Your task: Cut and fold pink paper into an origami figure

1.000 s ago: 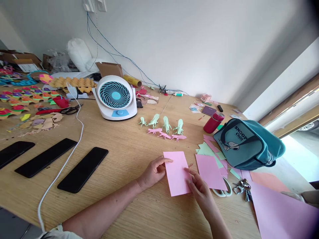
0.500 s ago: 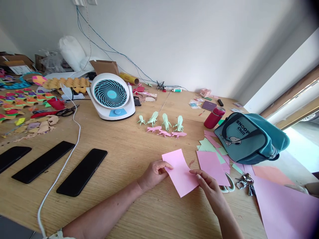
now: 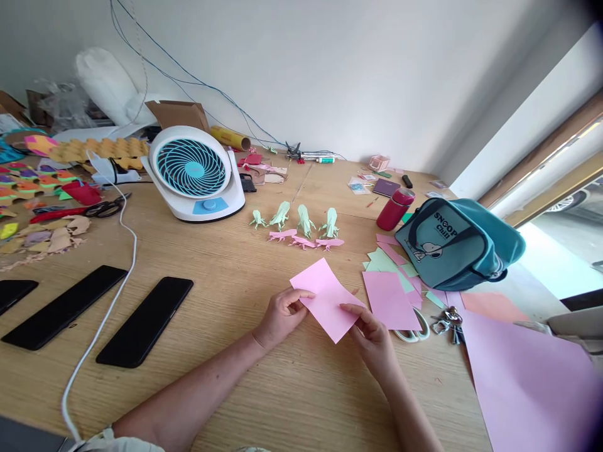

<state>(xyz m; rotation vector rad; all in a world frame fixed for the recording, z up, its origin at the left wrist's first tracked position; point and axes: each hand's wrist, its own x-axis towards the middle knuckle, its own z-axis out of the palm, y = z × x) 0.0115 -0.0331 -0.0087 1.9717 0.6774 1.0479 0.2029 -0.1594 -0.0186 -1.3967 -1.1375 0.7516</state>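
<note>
A plain pink sheet of paper (image 3: 326, 300) is held above the wooden table, slightly curved and turned cornerwise. My left hand (image 3: 286, 315) pinches its left edge, thumb and forefinger on the paper. On the right side my right hand (image 3: 373, 339) grips the sheet, fingers over its top face. Just beyond lie small folded pink paper insects (image 3: 304, 242), with several folded green paper insects (image 3: 305, 221) standing behind them. Another pink sheet (image 3: 389, 300) lies right of my right hand, partly over white-handled scissors (image 3: 414, 331).
A white fan (image 3: 195, 172) stands at the back left. Three black flat slabs (image 3: 146, 321) and a white cable (image 3: 123, 282) lie left. To the right are a teal bag (image 3: 452, 245), a red flask (image 3: 396, 208), keys (image 3: 453, 320) and a large pink sheet (image 3: 527, 383).
The view has shifted a little. The held pink sheet has turned so one corner points more toward me, and my right hand has shifted its hold along the edge.
</note>
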